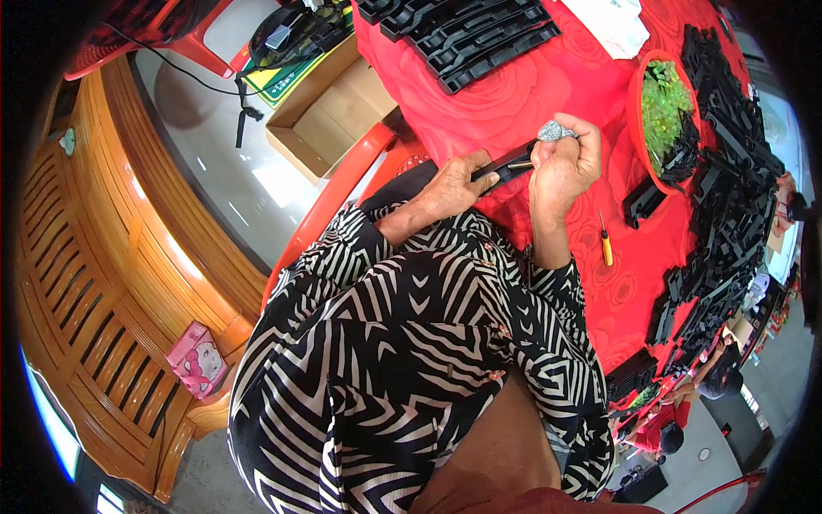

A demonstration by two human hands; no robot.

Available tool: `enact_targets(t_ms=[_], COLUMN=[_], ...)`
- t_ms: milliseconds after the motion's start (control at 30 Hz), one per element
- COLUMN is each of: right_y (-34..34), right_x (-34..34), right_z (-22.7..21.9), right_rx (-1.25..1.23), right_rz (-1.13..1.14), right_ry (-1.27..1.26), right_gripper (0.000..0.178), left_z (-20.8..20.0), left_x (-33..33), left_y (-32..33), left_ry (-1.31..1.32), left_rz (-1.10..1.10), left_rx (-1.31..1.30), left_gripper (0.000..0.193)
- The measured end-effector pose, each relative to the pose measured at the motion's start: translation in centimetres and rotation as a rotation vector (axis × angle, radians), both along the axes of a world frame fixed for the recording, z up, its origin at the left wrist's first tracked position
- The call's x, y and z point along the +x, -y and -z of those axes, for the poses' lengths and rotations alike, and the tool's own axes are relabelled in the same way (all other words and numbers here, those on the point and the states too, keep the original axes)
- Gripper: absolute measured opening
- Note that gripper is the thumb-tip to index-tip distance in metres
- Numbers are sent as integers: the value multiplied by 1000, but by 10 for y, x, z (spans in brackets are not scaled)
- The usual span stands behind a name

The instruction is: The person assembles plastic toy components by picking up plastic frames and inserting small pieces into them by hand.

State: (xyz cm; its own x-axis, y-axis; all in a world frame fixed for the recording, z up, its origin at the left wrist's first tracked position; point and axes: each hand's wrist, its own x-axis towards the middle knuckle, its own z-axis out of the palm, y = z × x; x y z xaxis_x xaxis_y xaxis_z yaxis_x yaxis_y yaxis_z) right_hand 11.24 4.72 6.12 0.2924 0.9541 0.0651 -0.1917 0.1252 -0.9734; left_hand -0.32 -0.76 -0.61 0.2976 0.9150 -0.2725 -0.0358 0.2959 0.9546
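A long black plastic part [503,163] is gripped in my left hand [447,190], its thumb and fingers closed around one end. Closed on a slim tool, my right hand [562,176] is at the other end of the part. The tool's knob [555,131], silvery and crinkled like foil, shows above that hand, while its thin shaft points left toward the part. Whether the tip touches the part I cannot tell. A small yellow-handled screwdriver [607,247] lies on the red tablecloth [621,295], right of my right wrist.
A red bowl [636,120] holds small green pieces, beside a large heap of black parts [728,214]. More black parts lie in rows [479,47] at the far side, near white paper [616,30]. Left are an open cardboard box [330,120] and wooden bench [141,257]. People [672,428] sit lower right.
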Motion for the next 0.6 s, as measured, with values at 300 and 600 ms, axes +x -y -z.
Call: enact_targets(t_ms=[300,600], right_y=[-1,-10], right_x=[-4,-2], right_z=[0,15], right_rx=[-60,43], right_rz=[6,-24], right_ry=[106,381], right_gripper=[28,29], left_z=[-7,-7], left_x=[-1,4], left_y=[-1,2], left_ry=[-64,-123], left_rz=[14,-39], left_rx=[-28,23], left_gripper=[15,16])
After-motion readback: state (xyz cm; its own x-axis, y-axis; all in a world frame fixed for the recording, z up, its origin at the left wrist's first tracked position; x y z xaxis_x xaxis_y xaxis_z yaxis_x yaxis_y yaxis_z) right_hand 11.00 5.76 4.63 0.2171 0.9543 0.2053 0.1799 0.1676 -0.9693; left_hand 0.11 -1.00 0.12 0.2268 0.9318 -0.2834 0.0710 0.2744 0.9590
